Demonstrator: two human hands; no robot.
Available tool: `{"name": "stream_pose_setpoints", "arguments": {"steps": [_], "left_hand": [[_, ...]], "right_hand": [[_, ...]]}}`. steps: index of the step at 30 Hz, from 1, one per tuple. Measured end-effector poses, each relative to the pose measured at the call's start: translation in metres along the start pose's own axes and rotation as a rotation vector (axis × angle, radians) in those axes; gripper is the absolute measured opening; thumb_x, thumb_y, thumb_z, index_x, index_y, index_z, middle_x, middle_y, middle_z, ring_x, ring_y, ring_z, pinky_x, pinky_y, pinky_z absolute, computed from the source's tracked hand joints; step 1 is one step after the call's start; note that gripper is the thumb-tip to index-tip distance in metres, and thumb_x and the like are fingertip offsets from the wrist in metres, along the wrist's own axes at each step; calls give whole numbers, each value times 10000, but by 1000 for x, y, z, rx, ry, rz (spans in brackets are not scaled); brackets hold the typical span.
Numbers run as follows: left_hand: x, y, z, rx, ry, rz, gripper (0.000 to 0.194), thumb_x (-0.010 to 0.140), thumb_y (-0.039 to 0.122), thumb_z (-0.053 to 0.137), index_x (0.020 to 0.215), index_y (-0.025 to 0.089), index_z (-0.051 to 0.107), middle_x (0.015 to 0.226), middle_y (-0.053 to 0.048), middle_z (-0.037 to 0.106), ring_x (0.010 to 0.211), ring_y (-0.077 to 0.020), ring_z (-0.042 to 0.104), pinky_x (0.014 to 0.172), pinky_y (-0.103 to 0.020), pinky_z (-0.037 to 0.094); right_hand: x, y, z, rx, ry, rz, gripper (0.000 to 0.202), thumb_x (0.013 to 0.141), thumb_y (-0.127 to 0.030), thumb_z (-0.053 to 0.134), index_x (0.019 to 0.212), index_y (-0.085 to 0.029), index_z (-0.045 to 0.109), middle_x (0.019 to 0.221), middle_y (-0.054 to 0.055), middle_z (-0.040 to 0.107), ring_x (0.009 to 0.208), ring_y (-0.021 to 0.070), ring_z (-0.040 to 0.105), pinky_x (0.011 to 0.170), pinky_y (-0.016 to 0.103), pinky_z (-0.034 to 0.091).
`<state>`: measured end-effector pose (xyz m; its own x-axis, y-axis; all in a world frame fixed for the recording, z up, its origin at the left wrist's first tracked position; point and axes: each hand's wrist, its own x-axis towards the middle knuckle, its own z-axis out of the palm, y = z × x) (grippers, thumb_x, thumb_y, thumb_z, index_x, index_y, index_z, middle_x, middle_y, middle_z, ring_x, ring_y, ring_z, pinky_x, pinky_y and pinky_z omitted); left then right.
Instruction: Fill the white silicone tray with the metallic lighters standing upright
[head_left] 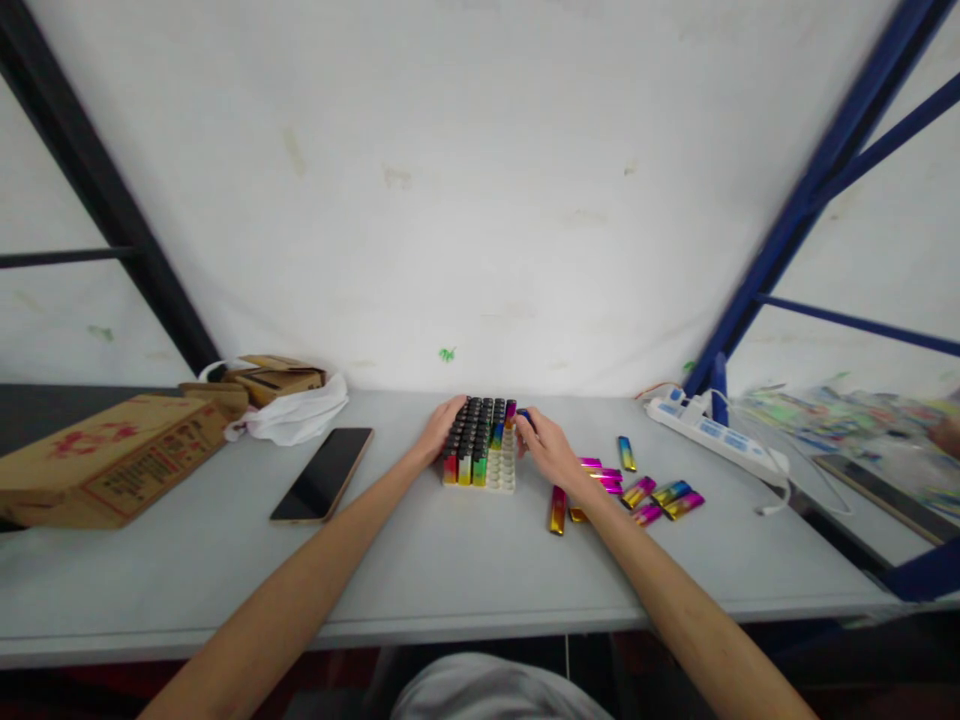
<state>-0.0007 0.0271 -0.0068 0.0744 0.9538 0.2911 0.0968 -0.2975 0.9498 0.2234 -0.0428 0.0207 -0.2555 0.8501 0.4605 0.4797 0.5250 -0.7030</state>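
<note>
A white tray (501, 482) with round slots stands in the middle of the table. Rows of upright lighters (465, 470) with black tops fill its left part; the front ones are red, yellow and green. A few shiny multicoloured pieces stand in its right part, while the near right slots show bare. My left hand (441, 430) is closed around the tray's left side, its fingertips partly hidden. At the tray's right edge, my right hand (546, 442) pinches a dark blue lighter (528, 420), mostly covered by the fingers.
Several shiny lighters (637, 491) in magenta, gold and blue lie beside my right forearm. A phone (322, 475), a cardboard box (112, 455) and a white bag (300, 415) are on the left. A power strip (716, 435) lies right, before a blue frame (795, 215); another person's hand (946, 436) shows beyond.
</note>
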Motion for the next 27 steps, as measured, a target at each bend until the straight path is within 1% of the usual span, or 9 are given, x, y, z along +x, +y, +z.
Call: {"name": "stream_pose_setpoints", "arguments": {"steps": [2,4,9,11,14,18,22,25,27], "left_hand": [[-1,4,1,6,2,-7,407,816,569,499,773,178,607,849,-43,703,862,-216,585,878,-323,450],[-3,7,2,14,0,-6,414,810,576,495,774,179,606,849,-48,704,868,-222,584,886,-326,448],[-5,13,2,8,-2,-15,441,785,607,506,787,179,612,875,-57,712,892,-232,592,921,-331,438],[-5,13,2,16,4,-28,456,775,623,509,786,179,615,880,-59,714,900,-234,594,921,-331,438],[-4,12,2,21,12,-22,464,775,629,508,782,177,614,878,-60,713,898,-231,592,915,-330,440],[-2,8,2,19,15,-13,466,780,628,511,787,175,619,879,-60,716,898,-230,593,927,-339,442],[1,3,1,17,33,-14,486,764,639,526,817,169,640,935,-75,726,942,-243,599,955,-350,441],[2,2,0,15,26,-14,484,778,629,518,834,165,642,940,-74,726,943,-239,601,964,-347,438],[2,2,-1,11,10,-19,482,785,628,518,835,164,641,936,-71,728,941,-237,603,960,-343,440]], "right_hand": [[0,-1,-3,-89,-13,-110,336,1021,-460,331,871,-218,508,791,24,584,776,181,552,748,295,421],[0,-3,-4,-174,-24,-182,334,1018,-444,361,834,-213,517,827,37,584,800,182,539,768,296,408],[-1,-3,-1,-146,-131,-95,354,1007,-469,403,790,-211,509,657,-22,559,602,142,491,632,262,361],[-1,-1,1,-116,-153,-73,340,1003,-465,420,815,-205,532,689,-7,606,626,147,527,639,259,375],[0,4,3,-157,-189,-110,291,1005,-428,438,906,-192,577,782,32,657,689,165,562,680,272,403],[3,8,8,-316,-229,-200,263,1020,-393,437,1001,-179,588,905,81,668,790,190,594,753,294,429],[6,3,12,-520,-231,-210,259,1012,-378,469,981,-164,611,922,110,668,804,203,602,763,304,427],[7,-4,3,-486,-246,-218,288,999,-407,493,927,-165,631,887,90,670,774,184,594,739,286,424],[7,-5,-13,-395,-260,-206,322,998,-432,483,906,-169,646,850,66,676,749,170,588,722,276,425]]}}
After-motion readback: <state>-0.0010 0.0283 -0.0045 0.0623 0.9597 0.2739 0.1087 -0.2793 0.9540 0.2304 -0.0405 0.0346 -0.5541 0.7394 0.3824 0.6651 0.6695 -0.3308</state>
